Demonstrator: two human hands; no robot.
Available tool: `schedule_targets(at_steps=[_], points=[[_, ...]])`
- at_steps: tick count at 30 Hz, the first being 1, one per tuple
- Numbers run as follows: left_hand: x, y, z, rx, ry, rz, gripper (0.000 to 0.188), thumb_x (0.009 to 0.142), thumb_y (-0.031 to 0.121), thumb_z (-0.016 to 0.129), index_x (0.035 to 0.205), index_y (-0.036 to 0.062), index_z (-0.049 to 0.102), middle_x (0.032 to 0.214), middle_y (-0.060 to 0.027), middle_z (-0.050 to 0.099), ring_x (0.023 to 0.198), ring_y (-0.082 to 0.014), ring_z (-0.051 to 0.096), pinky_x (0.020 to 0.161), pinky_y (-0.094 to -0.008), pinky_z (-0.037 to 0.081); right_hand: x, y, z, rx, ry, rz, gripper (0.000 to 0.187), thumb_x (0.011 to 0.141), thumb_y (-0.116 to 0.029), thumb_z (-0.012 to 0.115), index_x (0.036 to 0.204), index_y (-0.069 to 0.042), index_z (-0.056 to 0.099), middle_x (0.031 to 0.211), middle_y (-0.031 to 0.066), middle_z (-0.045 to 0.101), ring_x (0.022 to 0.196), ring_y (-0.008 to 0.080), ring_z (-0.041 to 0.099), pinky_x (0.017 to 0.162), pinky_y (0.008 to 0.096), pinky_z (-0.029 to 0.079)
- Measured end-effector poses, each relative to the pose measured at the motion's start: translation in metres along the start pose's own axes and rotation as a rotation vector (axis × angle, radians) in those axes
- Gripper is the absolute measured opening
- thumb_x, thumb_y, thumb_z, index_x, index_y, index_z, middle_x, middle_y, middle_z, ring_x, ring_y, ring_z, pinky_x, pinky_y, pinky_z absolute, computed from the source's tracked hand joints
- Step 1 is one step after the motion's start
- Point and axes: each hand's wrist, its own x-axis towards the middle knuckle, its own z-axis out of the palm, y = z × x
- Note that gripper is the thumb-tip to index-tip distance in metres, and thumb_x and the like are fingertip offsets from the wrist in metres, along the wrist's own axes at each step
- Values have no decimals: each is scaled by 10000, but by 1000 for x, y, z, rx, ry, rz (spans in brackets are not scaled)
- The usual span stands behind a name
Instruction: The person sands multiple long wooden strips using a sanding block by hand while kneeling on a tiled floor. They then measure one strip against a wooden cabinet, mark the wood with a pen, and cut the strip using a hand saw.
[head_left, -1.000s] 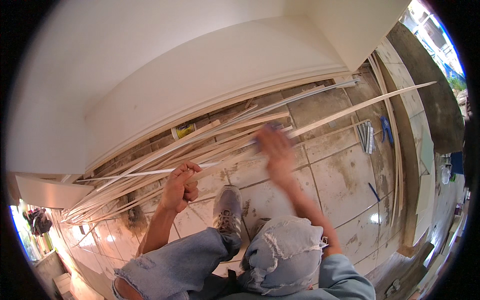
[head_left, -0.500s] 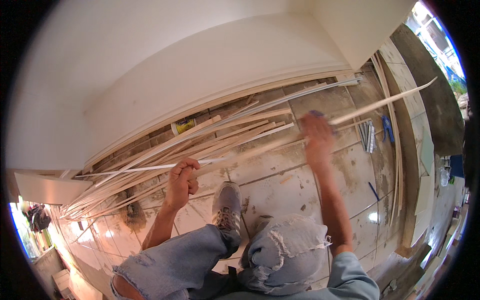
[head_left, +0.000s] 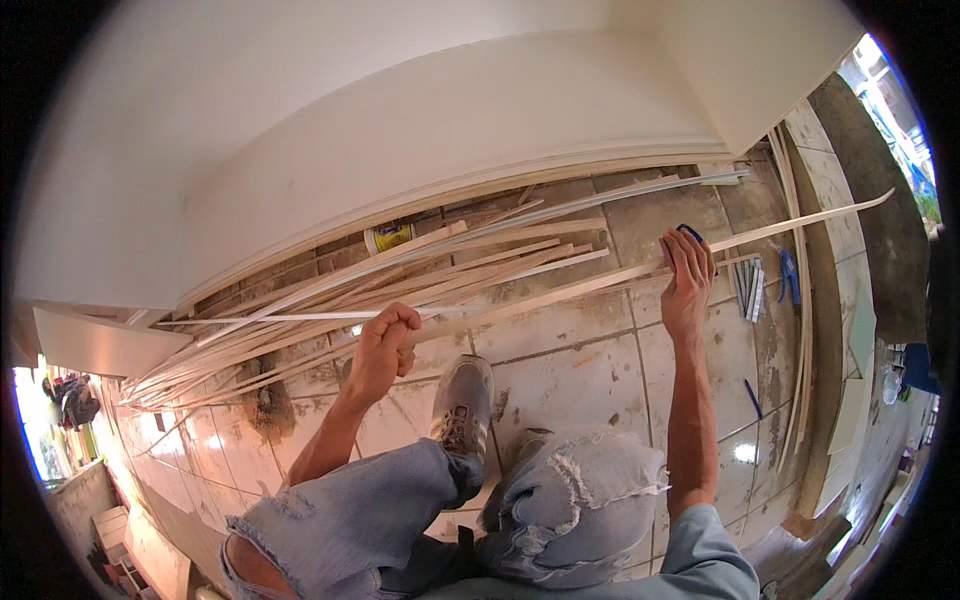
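Note:
A long pale wooden strip [head_left: 560,293] runs from my left hand up to the far right, its tip sticking out past the stacked strips. My left hand [head_left: 380,350] is closed around its near end, above my shoe. My right hand [head_left: 688,280] wraps over the same strip farther along, fingers curled on a dark blue pad [head_left: 690,230]. Only the pad's edge shows, so its exact kind is hidden. Under and beyond the held strip lies a loose bundle of thin wooden strips [head_left: 480,275] on the tiles.
A white panel [head_left: 460,110] with a wooden edge stands behind the bundle. A yellow-labelled tub [head_left: 388,237] sits against it. To the right are grey metal pieces [head_left: 748,288], a blue-handled tool [head_left: 789,278], a blue pen-like stick [head_left: 753,398] and more long strips [head_left: 803,330].
My right hand has slid to the right along the strip with the blue pad. My left hand keeps its hold on the near end. The view has shifted slightly.

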Motion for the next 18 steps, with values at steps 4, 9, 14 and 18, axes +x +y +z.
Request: schedule_targets(at_steps=[4,9,14,18], points=[[-3,11,-16,-27,36,29,190,1046,110,366,963,67,530,625,43,328,441,-50,257,426,-263,232,-11,-128,31,415,-19,-88,426,873,-20,516,1286,-59,617,1337,131,606,1326,298,503,1165,495,292],[-2,8,-10,-145,54,-56,206,1061,179,374,1027,54,534,626,13,374,464,-74,293,456,-263,255,7,-236,5,437,-14,-298,335,855,-68,618,1185,-22,643,1242,88,643,1157,259,591,1030,426,412],[-14,-5,-16,-447,-14,34,327,1084,295,380,1136,19,548,711,-82,546,650,-165,532,596,-312,413,11,-224,17,478,-19,-378,380,764,-137,634,1126,-19,640,1152,84,643,1052,248,589,937,427,436],[-28,-32,-32,-517,78,167,215,1058,213,506,1101,19,587,904,-136,668,849,-215,644,718,-345,474,14,-235,16,492,35,-307,245,819,-104,701,1055,-44,678,1093,62,687,1008,232,622,917,406,431]])
